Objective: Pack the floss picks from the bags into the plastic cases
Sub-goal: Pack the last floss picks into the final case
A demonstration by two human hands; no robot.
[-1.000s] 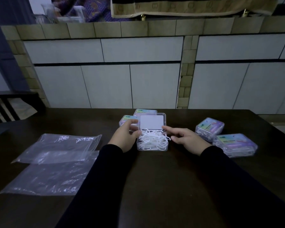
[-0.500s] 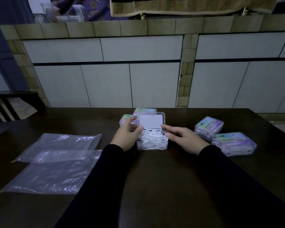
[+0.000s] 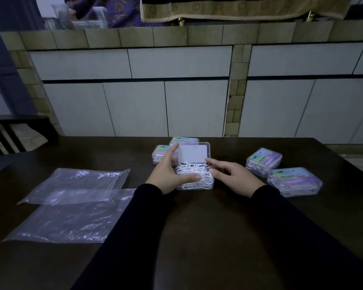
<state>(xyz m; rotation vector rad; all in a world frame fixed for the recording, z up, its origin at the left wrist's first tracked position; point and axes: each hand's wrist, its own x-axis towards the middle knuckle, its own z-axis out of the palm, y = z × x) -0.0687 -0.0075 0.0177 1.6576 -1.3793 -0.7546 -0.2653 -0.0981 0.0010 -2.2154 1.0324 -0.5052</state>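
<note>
The left hand point(image 3: 168, 174) grips the open plastic case point(image 3: 195, 181), thumb laid across the white floss picks point(image 3: 194, 174) heaped in it, forefinger at the raised lid point(image 3: 192, 153). The right hand point(image 3: 232, 174) pinches the lid's near right corner. Two closed cases point(image 3: 161, 153) behind are partly hidden by the left hand and lid; their labels are unreadable. On the dark worktop point(image 3: 197, 227), below dim tiled cabinets, lie two flat clear bags point(image 3: 76, 197) at left and two closed, filled cases point(image 3: 281, 170) at right.
</note>
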